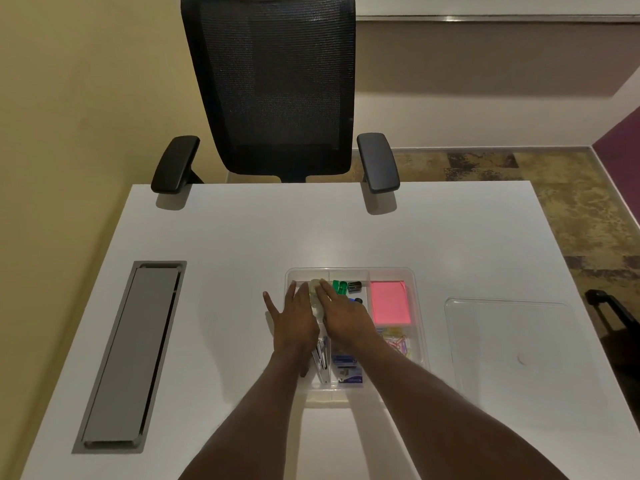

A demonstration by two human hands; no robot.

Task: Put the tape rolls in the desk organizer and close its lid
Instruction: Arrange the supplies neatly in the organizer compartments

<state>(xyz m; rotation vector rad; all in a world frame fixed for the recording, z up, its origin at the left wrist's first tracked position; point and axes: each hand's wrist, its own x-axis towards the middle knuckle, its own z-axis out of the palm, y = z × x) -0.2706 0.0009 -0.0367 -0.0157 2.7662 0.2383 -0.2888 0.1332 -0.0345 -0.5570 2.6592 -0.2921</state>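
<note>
A clear plastic desk organizer [417,306] lies open on the white desk, split into compartments. Both my hands reach into its left compartment. My left hand [294,318] rests flat with fingers spread over the organizer's left wall. My right hand [343,315] lies beside it, fingertips on pale clear tape rolls [316,294] that show between the two hands. Whether either hand grips the rolls is hidden. The clear lid [512,341] lies flat on the desk to the right of the organizer, apart from it.
The organizer also holds pink sticky notes [389,302], a green item [340,286], a black sharpener [354,286], coloured paper clips [398,341], a staples box [348,370] and a stapler [322,362]. A grey cable hatch [135,351] sits left. A black chair [277,84] stands beyond the desk.
</note>
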